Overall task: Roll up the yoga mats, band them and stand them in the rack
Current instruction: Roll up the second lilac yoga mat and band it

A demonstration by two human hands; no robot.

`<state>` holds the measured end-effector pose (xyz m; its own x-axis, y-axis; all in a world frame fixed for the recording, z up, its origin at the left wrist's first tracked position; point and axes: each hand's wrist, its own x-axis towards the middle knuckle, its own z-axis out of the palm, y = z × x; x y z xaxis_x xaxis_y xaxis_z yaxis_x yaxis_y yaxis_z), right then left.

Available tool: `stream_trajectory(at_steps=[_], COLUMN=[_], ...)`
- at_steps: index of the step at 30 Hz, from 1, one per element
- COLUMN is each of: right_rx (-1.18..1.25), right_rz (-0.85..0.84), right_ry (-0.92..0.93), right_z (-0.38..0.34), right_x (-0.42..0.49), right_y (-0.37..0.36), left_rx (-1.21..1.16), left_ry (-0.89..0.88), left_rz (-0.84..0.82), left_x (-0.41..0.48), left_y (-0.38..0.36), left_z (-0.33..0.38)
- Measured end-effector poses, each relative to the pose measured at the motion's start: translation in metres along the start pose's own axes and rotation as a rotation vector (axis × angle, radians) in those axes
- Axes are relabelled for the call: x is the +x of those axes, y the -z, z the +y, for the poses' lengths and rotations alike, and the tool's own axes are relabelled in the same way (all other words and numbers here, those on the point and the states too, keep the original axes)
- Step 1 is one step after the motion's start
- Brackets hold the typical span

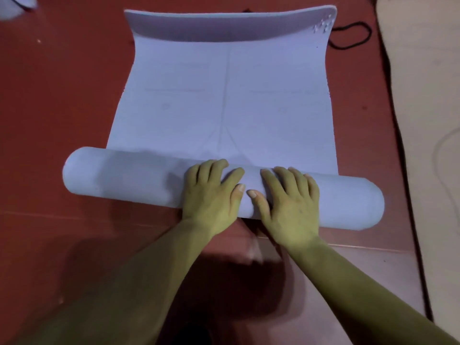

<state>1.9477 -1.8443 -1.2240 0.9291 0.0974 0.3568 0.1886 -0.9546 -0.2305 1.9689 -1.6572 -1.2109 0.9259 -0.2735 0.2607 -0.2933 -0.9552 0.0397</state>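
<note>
**Mat (224, 100) on floor (62, 83)**

Roll (124, 178) at near end, flat part behind. On the Roll, side by side near its middle: left grip (211, 192), right grip (291, 205). Beside the far right corner, on the floor: cord (353, 37).

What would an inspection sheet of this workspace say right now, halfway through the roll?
Surface: red floor, lit dimly, with a seam across it near the person.
Job's things: lavender yoga mat partly rolled; the roll lies nearest the person, the rest lies flat, and the far edge curls upward. No rack in view.
Clutter: pale object cut off at the top left corner; cannot tell what it is.
Grippers: left hand and right hand press palms down, side by side, on the middle of the roll.
Cables: black cord looped on the floor by the mat's far right corner.
Surroundings: beige sheet along the right side.
</note>
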Motion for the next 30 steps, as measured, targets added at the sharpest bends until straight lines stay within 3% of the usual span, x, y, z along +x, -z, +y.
stream_trajectory(at_steps=[9,14,24,30], right_rx=[0.046,0.026,-0.003,-0.024], right_rz=[-0.059,-0.054,-0.094,-0.044], right_ry=[0.055,0.053,0.013,0.033], right_z=[0.004,0.006,0.004,0.002], right_x=[0.004,0.009,0.025,0.023], right_y=[0.006,0.005,0.006,-0.001], left_rx=[-0.023,-0.152,-0.003,-0.055], left_ry=[-0.004,0.027,0.023,0.025], left_rz=[0.050,0.158,0.141,0.164], left_x=[0.023,0.023,0.028,0.043], left_y=[-0.008,-0.002,-0.016,-0.013], left_z=[-0.005,-0.010,-0.014,-0.017])
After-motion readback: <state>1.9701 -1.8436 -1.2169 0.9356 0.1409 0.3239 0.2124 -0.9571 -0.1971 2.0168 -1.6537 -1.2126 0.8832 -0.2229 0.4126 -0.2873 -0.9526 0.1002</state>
